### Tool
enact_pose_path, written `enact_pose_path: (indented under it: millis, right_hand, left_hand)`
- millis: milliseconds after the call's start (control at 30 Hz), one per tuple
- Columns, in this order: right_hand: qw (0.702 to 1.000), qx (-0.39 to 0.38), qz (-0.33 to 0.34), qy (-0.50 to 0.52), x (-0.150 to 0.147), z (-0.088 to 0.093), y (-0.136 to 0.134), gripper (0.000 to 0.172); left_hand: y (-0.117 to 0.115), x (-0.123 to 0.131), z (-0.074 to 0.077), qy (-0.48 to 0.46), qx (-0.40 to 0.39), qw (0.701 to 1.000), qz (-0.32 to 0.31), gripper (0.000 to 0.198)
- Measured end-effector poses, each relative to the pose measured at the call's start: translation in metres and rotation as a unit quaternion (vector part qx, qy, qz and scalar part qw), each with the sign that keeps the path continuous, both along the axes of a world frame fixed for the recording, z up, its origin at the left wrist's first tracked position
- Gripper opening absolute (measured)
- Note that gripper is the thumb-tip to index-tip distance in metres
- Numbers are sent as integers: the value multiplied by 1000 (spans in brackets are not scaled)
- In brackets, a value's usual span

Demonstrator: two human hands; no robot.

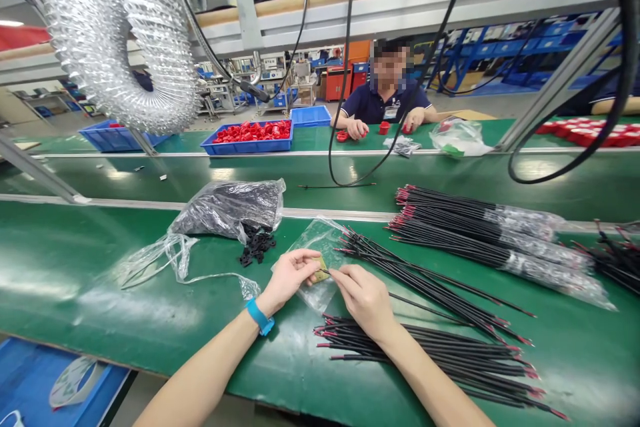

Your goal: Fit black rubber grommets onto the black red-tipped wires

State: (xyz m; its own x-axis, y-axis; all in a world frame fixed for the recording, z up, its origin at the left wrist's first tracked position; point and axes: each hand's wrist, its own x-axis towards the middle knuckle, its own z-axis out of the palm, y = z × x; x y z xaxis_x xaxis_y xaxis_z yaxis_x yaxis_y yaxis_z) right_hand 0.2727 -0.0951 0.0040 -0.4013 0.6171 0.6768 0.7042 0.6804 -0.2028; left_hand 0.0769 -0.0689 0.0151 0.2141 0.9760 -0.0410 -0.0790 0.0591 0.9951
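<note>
Left hand: in the head view, its grip is closed, thumb against fingers, on a small yellow piece.
Right hand: its grip is pinched narrow on a black wire, whose tip is right at the yellow piece; whether it is in or merely against it is too small to tell.
Yellow piece: between the hands, over a clear bag on the surface.
Wires: loose, just right of the clear bag; a bundle lies nearer, partly under the right forearm.
Care: best pinch near the tip, steady the yellow piece and keep both aligned; the wire would likely bend if pushed askew.
</note>
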Motion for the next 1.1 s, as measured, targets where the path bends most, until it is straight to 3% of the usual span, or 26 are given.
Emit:
enact_pose_path:
  millis: [200,333,467,600,700,800,900,1100]
  right_hand:
    - [1000,13,-16,16,1,1,0,19]
    - [999,-23,-32,31,-2,5,-3,23]
    - [989,-130,-27,60,-6,7,-5,30]
    - [955,-261,2,137,-7,8,-3,32]
    - [934,-306,14,184,-7,9,-1,34]
    - [933,-290,4,215,-9,11,-1,27]
    - [946,-235,-1,223,-9,12,-4,18]
    - [976,-189,-9,108,-6,11,-7,30]
  left_hand:
    - [-7,0,4,-12,-12,995,-93,46]
    - [-9,0,6,-16,25,994,-102,40]
    - [-13,4,6,26,86,992,-89,31]
    - [-18,9,7,127,196,969,-75,25]
    - [-18,11,8,157,233,958,-61,25]
    - [-15,10,9,148,213,966,-23,26]
    - [-14,8,9,103,163,981,9,41]
    - [-20,10,11,133,199,971,1,52]
